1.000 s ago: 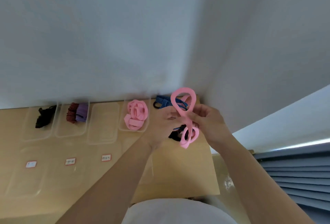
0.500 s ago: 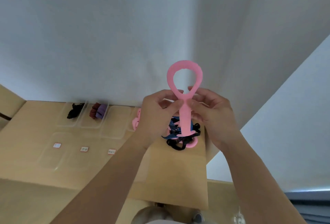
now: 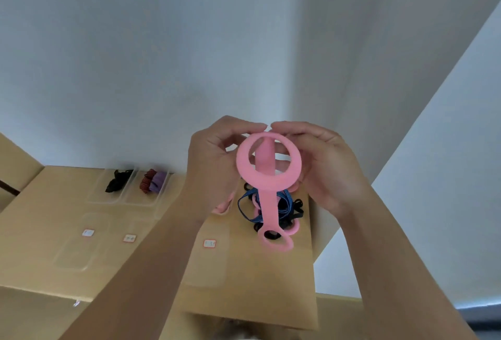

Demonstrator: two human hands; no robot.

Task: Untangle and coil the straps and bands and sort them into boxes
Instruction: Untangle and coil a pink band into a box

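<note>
Both hands hold a pink band (image 3: 268,182) up above the table. My left hand (image 3: 214,166) and my right hand (image 3: 322,166) pinch its top loop, which now folds toward me as a ring over the flat strap. The strap's lower end hangs down with a small loop. Under it on the table lies a tangle of blue and black straps (image 3: 284,208). A bit of pink band (image 3: 222,206) shows behind my left wrist.
Clear plastic boxes line the back of the wooden table (image 3: 244,280): one holds a black band (image 3: 117,181), another red-striped and purple bands (image 3: 153,183). Small white labels (image 3: 209,243) sit in front. A white wall rises behind; the table's right edge is close.
The pink band's top loop has tipped from upright to folded toward me over the strap. My hands rose to the loop's top, and the view shifted lower over the table.
</note>
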